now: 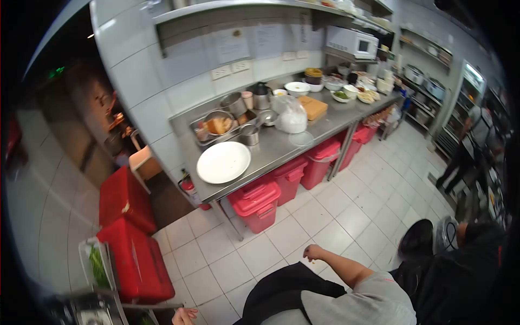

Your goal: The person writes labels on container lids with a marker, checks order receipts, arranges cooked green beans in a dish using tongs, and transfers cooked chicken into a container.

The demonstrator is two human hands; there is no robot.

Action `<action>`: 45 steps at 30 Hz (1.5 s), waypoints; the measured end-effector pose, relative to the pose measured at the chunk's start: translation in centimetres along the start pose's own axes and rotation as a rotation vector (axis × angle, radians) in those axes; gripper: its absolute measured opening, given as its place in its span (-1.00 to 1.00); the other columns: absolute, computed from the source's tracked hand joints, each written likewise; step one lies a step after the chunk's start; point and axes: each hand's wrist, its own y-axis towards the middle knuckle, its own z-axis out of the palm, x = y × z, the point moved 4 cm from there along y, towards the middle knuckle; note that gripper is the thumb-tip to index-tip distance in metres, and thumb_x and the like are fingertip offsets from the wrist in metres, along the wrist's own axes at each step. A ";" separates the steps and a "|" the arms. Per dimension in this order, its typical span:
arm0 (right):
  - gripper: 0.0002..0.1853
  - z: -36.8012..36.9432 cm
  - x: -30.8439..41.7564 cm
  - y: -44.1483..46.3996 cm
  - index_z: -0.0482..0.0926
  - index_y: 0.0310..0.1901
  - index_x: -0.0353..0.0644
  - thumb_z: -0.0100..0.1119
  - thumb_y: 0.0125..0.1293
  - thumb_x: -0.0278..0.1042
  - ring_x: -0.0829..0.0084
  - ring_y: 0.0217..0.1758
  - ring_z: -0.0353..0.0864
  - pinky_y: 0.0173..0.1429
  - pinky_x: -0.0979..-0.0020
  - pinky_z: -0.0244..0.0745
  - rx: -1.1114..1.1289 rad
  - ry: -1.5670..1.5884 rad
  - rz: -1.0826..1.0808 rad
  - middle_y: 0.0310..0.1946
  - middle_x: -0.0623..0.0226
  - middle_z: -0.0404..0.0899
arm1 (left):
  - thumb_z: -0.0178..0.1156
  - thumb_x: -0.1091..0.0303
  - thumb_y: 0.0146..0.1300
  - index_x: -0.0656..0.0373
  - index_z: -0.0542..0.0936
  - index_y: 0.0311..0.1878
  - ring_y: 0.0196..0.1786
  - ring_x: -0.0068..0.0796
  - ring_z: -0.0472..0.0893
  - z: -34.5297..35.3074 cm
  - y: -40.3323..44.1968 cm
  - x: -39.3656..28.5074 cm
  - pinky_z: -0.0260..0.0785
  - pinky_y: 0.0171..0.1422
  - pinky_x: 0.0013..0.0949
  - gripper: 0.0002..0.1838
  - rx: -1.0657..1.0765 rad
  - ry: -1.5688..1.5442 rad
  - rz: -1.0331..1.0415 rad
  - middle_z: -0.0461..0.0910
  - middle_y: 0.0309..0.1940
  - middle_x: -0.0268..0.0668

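My right hand (311, 253) hangs over the tiled floor with its fingers curled together and nothing visible in them. My left hand (185, 316) shows at the bottom edge, partly cut off, its fingers loosely bent and slightly apart, with nothing seen in it. It is nearest to a metal counter (95, 317) at the lower left. Both hands are away from the long steel table (260, 165). On that table stand a large white plate (223, 162), a steel cup (249, 134), a filled plastic bag (292, 116) and a wooden board (313, 108).
Lidded red bins (255, 206) stand under the table. Red boxes (132, 260) and a tray of greens (98, 265) are at left, near a doorway. A dark-clothed person (460, 271) is close on my right; another person (476, 135) stands farther back. A microwave (352, 43) hangs above.
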 end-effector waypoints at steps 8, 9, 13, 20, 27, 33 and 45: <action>-0.56 -3.6 -12.2 -8.4 0.63 -0.52 -0.25 0.14 0.11 0.05 0.07 -0.44 0.58 -0.25 0.13 0.47 -0.564 -0.105 0.321 -0.57 0.03 0.57 | -0.14 0.19 0.43 0.15 0.38 -0.09 -0.65 -0.70 0.28 21.5 20.4 -3.2 0.22 -0.58 -0.59 -0.76 0.397 -0.289 0.128 0.26 -0.61 -0.49; -0.58 -3.3 -14.3 -9.6 0.63 -0.54 -0.24 0.12 0.15 0.01 0.13 -0.47 0.59 -0.27 0.15 0.48 -0.683 -0.085 0.376 -0.62 0.08 0.57 | -0.17 0.19 0.44 0.15 0.37 -0.07 -0.64 -0.71 0.26 25.5 21.4 -5.4 0.30 -0.52 -0.59 -0.76 0.517 -0.332 0.179 0.32 -0.53 -0.44; -0.77 -4.6 -16.3 -15.0 0.55 -0.39 -0.30 0.02 0.21 -0.30 0.19 -0.36 0.63 -0.33 0.18 0.49 -0.795 0.351 0.715 -0.57 0.05 0.58 | -0.12 0.61 0.27 0.24 0.35 0.14 -0.18 -0.36 0.61 39.9 22.6 -16.5 0.44 0.00 -0.38 -0.64 0.826 -0.241 0.883 0.35 0.02 -0.08; -0.63 -15.1 -22.0 -10.3 0.45 -0.06 -0.23 0.15 0.13 -0.25 0.17 -0.46 0.65 -0.23 0.23 0.54 -0.621 0.379 0.565 -0.47 0.03 0.61 | 0.25 0.30 0.13 0.30 0.26 0.24 0.22 -0.11 0.33 65.3 31.6 -22.3 0.20 0.29 -0.26 -0.36 0.571 -0.200 0.597 0.27 0.16 -0.02; -0.43 -35.8 -6.3 10.6 0.43 0.06 -0.19 0.07 0.23 0.16 0.43 -0.15 0.58 -0.19 0.36 0.50 -0.269 0.602 -0.070 -0.18 0.28 0.58 | 0.25 -0.26 -0.04 0.68 -0.02 0.27 0.40 0.13 0.06 78.0 44.4 -28.1 -0.07 0.46 -0.15 0.19 0.269 -0.013 0.245 0.04 0.30 0.34; -0.49 -43.1 2.5 24.5 0.46 -0.22 -0.26 0.21 0.15 0.12 0.37 -0.55 0.57 -0.50 0.31 0.48 -0.196 1.084 -0.085 -0.51 0.28 0.48 | 0.36 -0.19 -0.15 0.56 0.22 0.19 0.16 0.05 0.40 83.0 50.3 -25.7 0.22 0.25 -0.14 0.06 0.165 0.212 0.119 0.38 0.07 0.24; -0.82 -68.0 -19.9 7.2 0.43 -0.12 -0.18 0.03 0.33 -0.30 0.42 -0.19 0.58 -0.14 0.30 0.58 -0.544 1.185 -0.290 -0.29 0.38 0.51 | 0.14 0.19 0.30 0.12 0.58 -0.32 -0.56 -0.81 0.28 91.1 34.0 -42.7 0.12 -0.49 -0.60 -0.79 1.171 -0.408 0.161 0.38 -0.62 -0.60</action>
